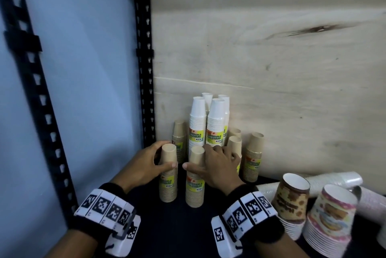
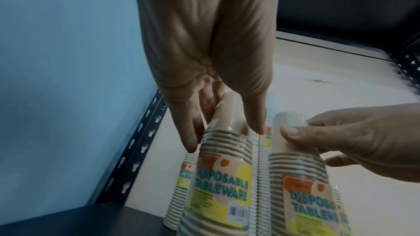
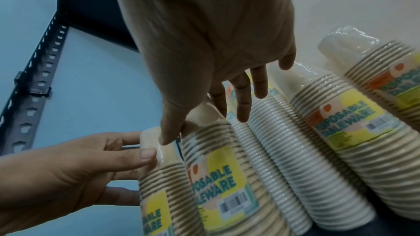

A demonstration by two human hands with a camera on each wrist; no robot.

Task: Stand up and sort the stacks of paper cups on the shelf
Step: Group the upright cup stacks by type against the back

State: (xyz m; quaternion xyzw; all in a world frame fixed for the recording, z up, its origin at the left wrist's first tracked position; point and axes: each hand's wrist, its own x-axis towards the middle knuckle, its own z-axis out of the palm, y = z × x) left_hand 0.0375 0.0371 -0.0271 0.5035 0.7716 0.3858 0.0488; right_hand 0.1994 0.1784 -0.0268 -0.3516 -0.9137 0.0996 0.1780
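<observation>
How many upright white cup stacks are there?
4: front left stack, front right stack, rear left stack, rear right stack, clustered together. Others may hide behind.

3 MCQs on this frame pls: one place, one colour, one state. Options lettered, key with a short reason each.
1. Where do the white cup stacks stand?
A. at the back against the wooden panel, behind the brown stacks
B. at the front edge of the shelf
C. lying on their sides at the right

2. What colour are the two stacks that the hands hold?
A. white
B. brown
C. pink

3. What is the state of the left front stack?
A. lying on its side
B. upright, left hand gripping its top
C. upright and untouched

Key:
1 A, the head view shows them rearmost, by the panel.
2 B, both the left front stack and the right front stack, held by the right hand, are kraft brown.
3 B, thumb and fingers curl round its top cup.
</observation>
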